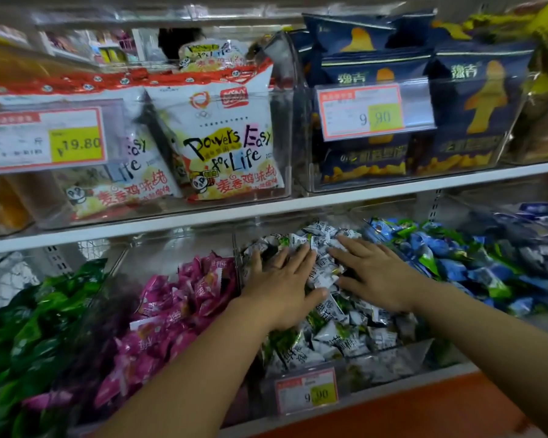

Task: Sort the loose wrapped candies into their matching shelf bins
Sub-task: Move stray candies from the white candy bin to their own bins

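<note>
Now left hand point(282, 281) and right hand point(372, 271) flat atop white candies point(339, 341)

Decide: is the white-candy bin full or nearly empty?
Full. White-wrapped candies heap above the clear bin's front wall; left hand and right hand rest flat on top.

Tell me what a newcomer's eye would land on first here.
The left hand and right hand lie flat on the white candies in the middle bin of the lower shelf. Bright pink candies fill the bin to the left, blue candies the one to the right. Above, white snack bags reading Powers Easy for Life stand beside navy bags.
</note>
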